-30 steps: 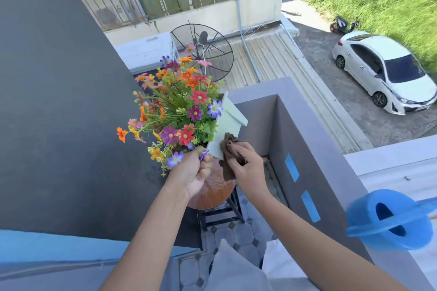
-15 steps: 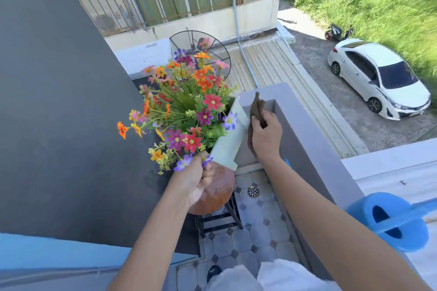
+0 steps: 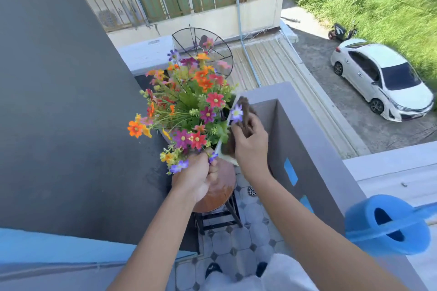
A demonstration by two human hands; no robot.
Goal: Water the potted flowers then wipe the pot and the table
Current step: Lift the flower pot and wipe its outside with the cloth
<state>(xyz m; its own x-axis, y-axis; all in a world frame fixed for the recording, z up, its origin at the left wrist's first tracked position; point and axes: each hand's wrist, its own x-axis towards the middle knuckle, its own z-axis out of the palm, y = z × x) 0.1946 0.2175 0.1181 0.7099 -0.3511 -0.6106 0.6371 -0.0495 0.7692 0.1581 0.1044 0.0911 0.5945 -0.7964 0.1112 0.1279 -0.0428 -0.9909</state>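
Down from the ledge corner, my right hand (image 3: 250, 146) presses the brown cloth (image 3: 246, 113) against the pale pot (image 3: 227, 158); my left hand (image 3: 197, 178) clenches the pot's near rim above the round table (image 3: 218, 192).

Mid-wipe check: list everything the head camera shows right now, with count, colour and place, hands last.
flowers: one mixed bunch, orange, red, pink, purple, centre.
pot: one, pale green, square, tilted above the table.
cloth: one, brown, pressed on the pot's right side.
table: one, round, brown, wet, under the pot.
watering can: one, blue, on the ledge, lower right.
balcony wall: one, grey, right of the pot.
car: one, white, parked, upper right.
scooter: one, dark, behind the car.
left hand: gripping the pot's near edge.
right hand: holding the cloth.
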